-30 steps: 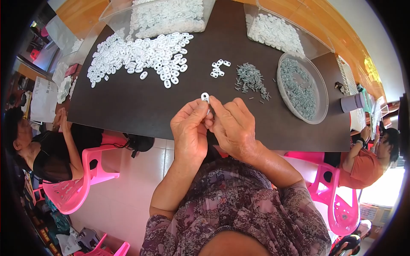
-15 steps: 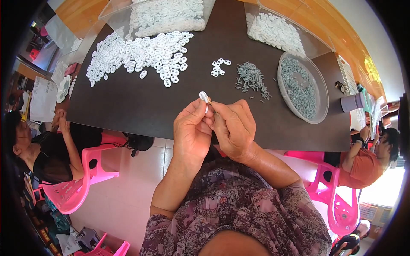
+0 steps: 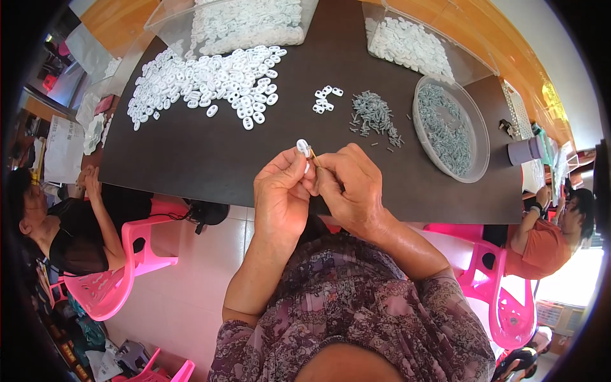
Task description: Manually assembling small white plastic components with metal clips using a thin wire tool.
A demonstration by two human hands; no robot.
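My left hand [image 3: 280, 194] is closed, pinching a small white oval plastic piece [image 3: 302, 148] upright between thumb and fingers. Another bit of white shows lower down between the fingers. Close against it, my right hand [image 3: 353, 188] is closed on a thin yellowish stick [image 3: 315, 156], whose upper end meets the white piece. Its lower end is hidden in my fingers. Beyond my hands lie a few small white square pieces [image 3: 327, 100] with holes and a heap of small grey screws [image 3: 372, 113]. A large pile of white oval pieces [image 3: 210, 79] spreads at the far left.
Clear plastic bins of white pieces [image 3: 248, 25] [image 3: 410, 49] stand at the back. A round clear tub [image 3: 484, 153] of screws is on the right, near a grey cup [image 3: 525, 151]. People sit on pink chairs [image 3: 130, 280] at both sides.
Both hands stay together and have shifted very slightly left. The stick shows a little more at the white piece, and my right hand has turned slightly.
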